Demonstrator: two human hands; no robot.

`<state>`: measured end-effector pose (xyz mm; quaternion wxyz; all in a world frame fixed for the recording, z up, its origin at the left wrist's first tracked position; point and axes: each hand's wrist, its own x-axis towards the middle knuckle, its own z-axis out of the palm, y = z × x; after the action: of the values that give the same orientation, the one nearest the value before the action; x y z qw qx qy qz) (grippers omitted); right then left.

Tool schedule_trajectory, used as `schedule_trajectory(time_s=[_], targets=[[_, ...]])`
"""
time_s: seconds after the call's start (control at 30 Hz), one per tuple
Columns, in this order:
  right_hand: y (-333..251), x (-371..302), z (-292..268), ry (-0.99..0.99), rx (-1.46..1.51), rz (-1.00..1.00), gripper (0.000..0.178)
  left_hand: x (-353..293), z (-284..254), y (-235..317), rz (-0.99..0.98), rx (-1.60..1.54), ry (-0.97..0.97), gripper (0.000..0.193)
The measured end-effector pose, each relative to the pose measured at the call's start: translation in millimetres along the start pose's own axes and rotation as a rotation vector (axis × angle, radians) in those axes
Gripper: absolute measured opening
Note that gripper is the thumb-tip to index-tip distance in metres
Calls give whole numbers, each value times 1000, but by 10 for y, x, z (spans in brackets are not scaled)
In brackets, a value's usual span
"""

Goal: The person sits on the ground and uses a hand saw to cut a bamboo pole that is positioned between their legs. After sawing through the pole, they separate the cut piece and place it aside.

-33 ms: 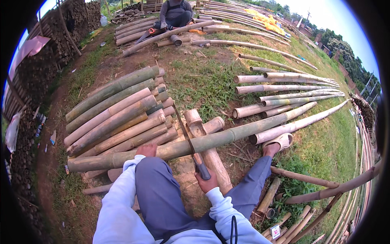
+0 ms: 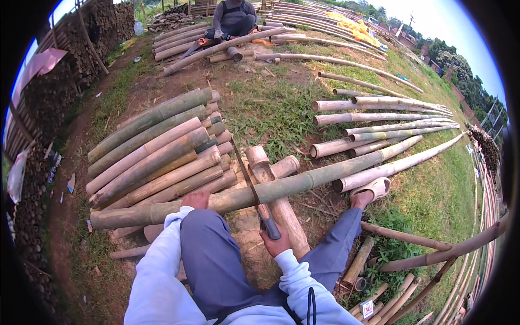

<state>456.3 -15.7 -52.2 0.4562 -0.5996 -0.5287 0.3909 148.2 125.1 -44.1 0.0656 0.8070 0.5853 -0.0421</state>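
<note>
A long green bamboo pole (image 2: 319, 176) lies across in front of me, over a thicker notched bamboo piece (image 2: 287, 222). My left hand (image 2: 196, 200) presses down on the pole left of the saw, its fingers curled over the top and partly hidden. Closed round the dark handle of a handsaw (image 2: 269, 223) is my right hand (image 2: 275, 242), on the near side of the pole. The saw's narrow blade crosses the pole and points away from me; how deep it sits cannot be made out.
Cut bamboo lengths (image 2: 157, 157) are piled at left, next to the pole's end. Several long poles (image 2: 379, 117) lie at right. My sandalled foot (image 2: 372, 189) is beside the pole. Farther off, another person (image 2: 234, 19) sits among poles. A bamboo rail (image 2: 466, 247) stands at right.
</note>
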Motion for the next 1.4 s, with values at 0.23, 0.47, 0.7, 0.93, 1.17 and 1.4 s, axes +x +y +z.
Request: schedule_trajectory(time_s=[0.23,0.47,0.7,0.93,1.17,1.4], targets=[[156,79,53,51,-12,-73,26,84,-26,-14,-22,6,2,33],[-31,59,18,30,22,-30,25,58,-61,7,-33,-14,5,34],[2,65,19,52,13,-54,29,61,-71,22,-18,-9,-9,38],[-124,55,16,26,1,0,33,39,-63,-3,-15,-5,-11,37],[-154,83,-18,15,-24,-9,29,77,-71,-18,2,2,-2,35],[-839,-1297,-789,-55,-76,159,26,-12,-57,-52,47,20,65,28]])
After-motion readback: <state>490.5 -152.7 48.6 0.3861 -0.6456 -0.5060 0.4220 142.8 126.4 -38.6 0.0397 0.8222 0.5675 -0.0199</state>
